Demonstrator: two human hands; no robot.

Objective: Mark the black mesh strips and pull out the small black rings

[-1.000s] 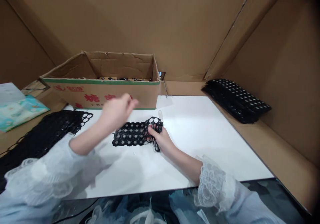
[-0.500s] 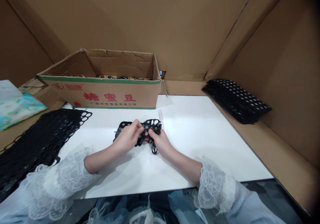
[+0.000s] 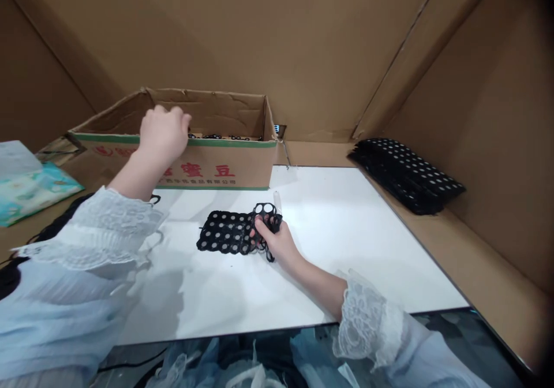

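White tabletop [image 3: 346, 232] bearing work we judge partway: far box [image 3: 255, 165] holds black bits [image 3: 212, 137], right hand [image 3: 279, 241] clamps an unfinished perforated sheet [image 3: 227, 235], left hand [image 3: 162, 131] curls, on what we cannot tell.

Lg red chars 蜜豆 [image 3: 208, 170] on front of cardboard box [image 3: 255, 160], char to their L partly hidden, sm dark line [image 3: 208, 182] below, R part reading 食品有限公司, red logo [image 3: 103, 151] w/ lettering at L end, illegible.
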